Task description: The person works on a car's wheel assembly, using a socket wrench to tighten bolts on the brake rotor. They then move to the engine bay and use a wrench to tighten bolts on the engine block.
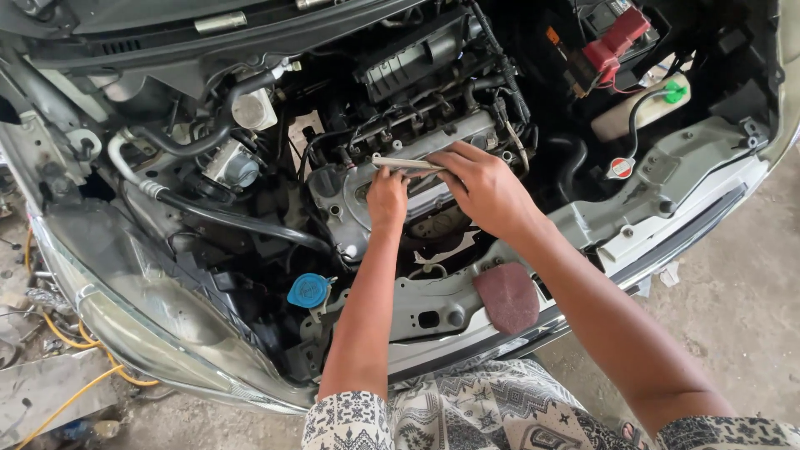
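Patterned sleeves (467, 417) are lying closest to the lens, with both forearms reaching out from them into the engine bay. Left hand (387, 198) is closing around the near end of a thin metal tool (408, 164), fingers wrapped over it from above. Right hand (485, 190) is resting flat beside it, fingers stretched out loosely and their tips pressing on the tool's far part, so both hands are touching the same piece. That tool is lying nearly level across the top of the grey engine cover (400, 187), at the middle of the bay. Just below the hands, a reddish pad (507, 297) is sitting on the pale front crossmember (433, 312). Left of it, a blue cap (309, 291) is showing near a black hose (242, 221). Further back on the right, a white reservoir (637, 112) with a green cap is standing beside a red battery cover (615, 37). Yellow cable (75, 367) is trailing over the ground at the lower left.
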